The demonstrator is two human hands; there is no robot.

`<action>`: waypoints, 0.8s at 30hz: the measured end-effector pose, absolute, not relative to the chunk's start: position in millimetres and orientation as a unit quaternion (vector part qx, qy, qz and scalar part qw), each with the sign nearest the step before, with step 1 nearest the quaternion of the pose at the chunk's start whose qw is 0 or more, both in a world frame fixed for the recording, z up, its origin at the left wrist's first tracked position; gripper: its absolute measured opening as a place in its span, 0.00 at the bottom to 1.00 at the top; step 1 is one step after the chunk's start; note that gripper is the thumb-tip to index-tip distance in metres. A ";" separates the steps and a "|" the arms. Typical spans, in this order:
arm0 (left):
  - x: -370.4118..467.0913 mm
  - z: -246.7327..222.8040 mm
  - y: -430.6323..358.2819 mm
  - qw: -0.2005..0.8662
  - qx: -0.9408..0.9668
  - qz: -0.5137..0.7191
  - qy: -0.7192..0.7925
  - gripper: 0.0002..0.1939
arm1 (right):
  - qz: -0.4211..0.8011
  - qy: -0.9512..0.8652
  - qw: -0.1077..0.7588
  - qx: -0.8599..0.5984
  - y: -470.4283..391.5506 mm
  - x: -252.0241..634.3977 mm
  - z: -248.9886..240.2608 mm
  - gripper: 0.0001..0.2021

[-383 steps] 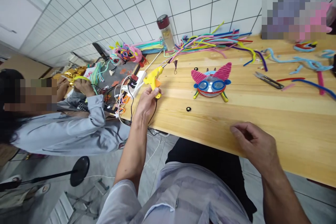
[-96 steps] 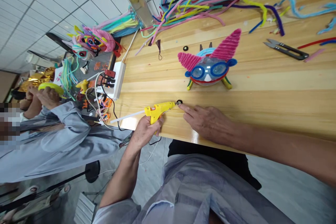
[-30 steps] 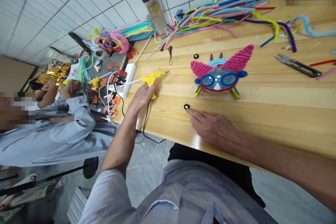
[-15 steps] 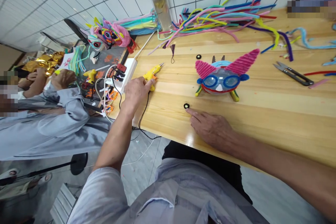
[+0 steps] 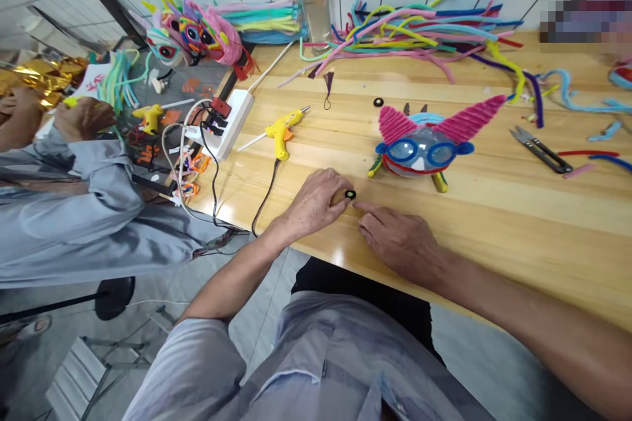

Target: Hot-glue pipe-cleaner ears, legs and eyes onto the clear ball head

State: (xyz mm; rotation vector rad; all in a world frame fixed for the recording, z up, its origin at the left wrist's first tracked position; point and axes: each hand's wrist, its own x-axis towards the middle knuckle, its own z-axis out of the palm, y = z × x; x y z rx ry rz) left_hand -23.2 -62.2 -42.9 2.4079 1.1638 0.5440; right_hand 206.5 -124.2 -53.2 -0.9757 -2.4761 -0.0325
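Observation:
A small black ring with a pale centre (image 5: 350, 195) lies on the wooden table between my two hands. My left hand (image 5: 318, 204) has its thumb and forefinger at the ring's left side, pinching around its edge. The forefinger of my right hand (image 5: 399, 240) points at the ring's lower right, its other fingers curled under with nothing visible in them. Beyond stands a figure with pink ears and blue round glasses (image 5: 419, 150). A second black ring (image 5: 378, 102) lies behind it to the left. The yellow glue gun (image 5: 284, 131) rests on the table, untouched.
A white power strip (image 5: 230, 125) with cables sits at the left. Black snips (image 5: 540, 150) lie at the right. Coloured pipe cleaners (image 5: 405, 33) and a bottle (image 5: 315, 0) are at the back. Another person's hands (image 5: 83, 118) are at the far left.
My left hand has let go of the glue gun and moved right and nearer, to the black ring. My right hand stays beside the ring. The view has shifted slightly.

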 end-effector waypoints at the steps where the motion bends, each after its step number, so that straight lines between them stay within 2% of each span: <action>1: -22.4 -43.5 -61.2 0.206 0.864 0.192 0.418 0.08 | -0.001 -0.896 0.250 -0.367 -122.8 207.7 -51.7 0.10; 7: -9.0 -42.0 -53.5 0.241 0.865 0.152 0.413 0.09 | 0.074 -0.833 0.312 -0.451 -106.5 211.7 -52.4 0.08; 13: 13.2 -36.1 -37.5 0.267 0.877 0.089 0.390 0.09 | 0.139 -0.801 0.320 -0.487 -102.2 218.2 -54.3 0.07; 18: 26.5 -35.6 -29.2 0.288 0.884 0.082 0.359 0.08 | 0.142 -0.787 0.304 -0.518 -108.8 234.4 -45.8 0.05; 24: 30.3 -32.2 -30.7 0.301 0.885 0.065 0.351 0.07 | 0.134 -0.778 0.327 -0.519 -110.6 235.4 -42.2 0.05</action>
